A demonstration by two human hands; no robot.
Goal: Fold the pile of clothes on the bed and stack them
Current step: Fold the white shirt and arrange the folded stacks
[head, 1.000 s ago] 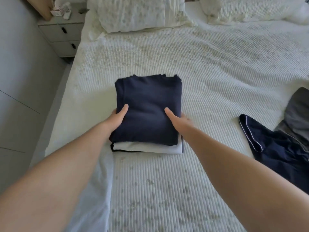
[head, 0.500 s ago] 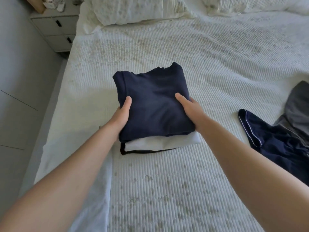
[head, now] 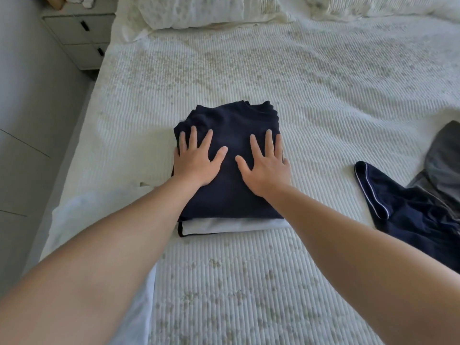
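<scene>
On the bed (head: pixel 311 78), mid-frame: one stack of folded clothes, three layers visible. Top layer, a navy folded garment (head: pixel 231 195), squared, lying flat. Beneath it, a white folded garment (head: pixel 224 224), showing as a strip along the near edge. Lowest, a dark item (head: pixel 179 229), seen only as a thin edge at the near left corner. Left hand (head: pixel 196 163): palm down on the left half of the navy top layer, fingers straight and spread, released, grasping nothing. Right hand (head: pixel 267 165): palm down on the right half, fingers likewise straight and spread, released, grasping nothing. Change from half a second ago: both hands then gripped the stack by its sides, thumbs on top, with the stack turned at a slight angle; it now lies squarer to the bed's ribbing and both hands press flat on its top. At the right edge of the bed, well apart from the stack: an unfolded navy garment with white piping (head: pixel 408 215), crumpled, and touching it a grey garment (head: pixel 443 160), also unfolded and partly cut off by the frame. Far end of the bed: two pillows (head: pixel 194 11) in pale patterned cases. Left of the bed, far corner: a white bedside drawer unit (head: pixel 79 38) with dark handles.
</scene>
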